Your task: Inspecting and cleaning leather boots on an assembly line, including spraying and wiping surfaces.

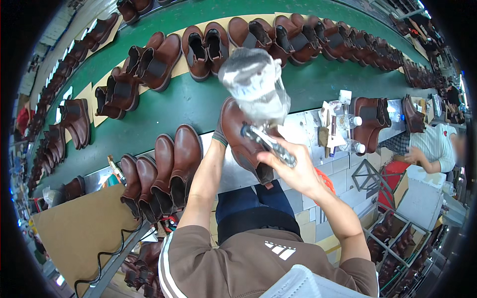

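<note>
A brown ankle boot (237,130) is before me, toe pointing away and its opening toward my body. My left hand (221,136), in a grey knit glove, grips it from the left side; most of the fingers are hidden behind the boot. Closed round a dark handle is my bare right hand (294,166). The handle belongs to a tool with a bulky white-and-grey head (252,79), apparently wrapped in cloth or plastic and blurred. That head hangs above the boot's right side and hides part of it.
Several brown boots (171,154) stand close on my left. More pairs line the green bench (164,107) ahead. On the right are plastic bottles (349,121), small tools and a boot pair (368,119). A seated co-worker (432,149) is farther right. Cardboard (82,238) lies lower left.
</note>
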The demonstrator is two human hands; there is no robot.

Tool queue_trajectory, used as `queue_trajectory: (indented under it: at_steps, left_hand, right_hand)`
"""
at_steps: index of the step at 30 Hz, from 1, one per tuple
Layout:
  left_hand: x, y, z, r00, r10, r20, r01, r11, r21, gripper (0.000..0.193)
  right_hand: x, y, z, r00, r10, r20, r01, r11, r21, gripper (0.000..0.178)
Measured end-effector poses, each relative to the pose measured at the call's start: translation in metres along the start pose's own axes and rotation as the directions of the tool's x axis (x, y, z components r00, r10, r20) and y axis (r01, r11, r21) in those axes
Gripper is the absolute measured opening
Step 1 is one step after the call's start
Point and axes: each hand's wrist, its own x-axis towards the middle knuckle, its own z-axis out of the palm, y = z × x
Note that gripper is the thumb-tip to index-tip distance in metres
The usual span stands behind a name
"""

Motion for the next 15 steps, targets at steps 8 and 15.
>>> queue_trajectory:
  at_steps: [8, 15]
  left_hand:
    - [0.018, -0.023, -0.092, 0.944, -0.005, 0.331, -0.144, 0.894, 0.424, 0.034]
    - [0.025, -0.026, -0.119, 0.862, -0.241, 0.445, -0.085, 0.797, 0.598, 0.026]
  right_hand:
    - [-0.027, 0.024, -0.027, 0.959, -0.014, -0.282, 0.004, 0.999, -0.036, 0.028]
    - [0.003, 0.027, -0.007, 0.962, -0.035, -0.27, 0.052, 0.997, 0.056, 0.026]
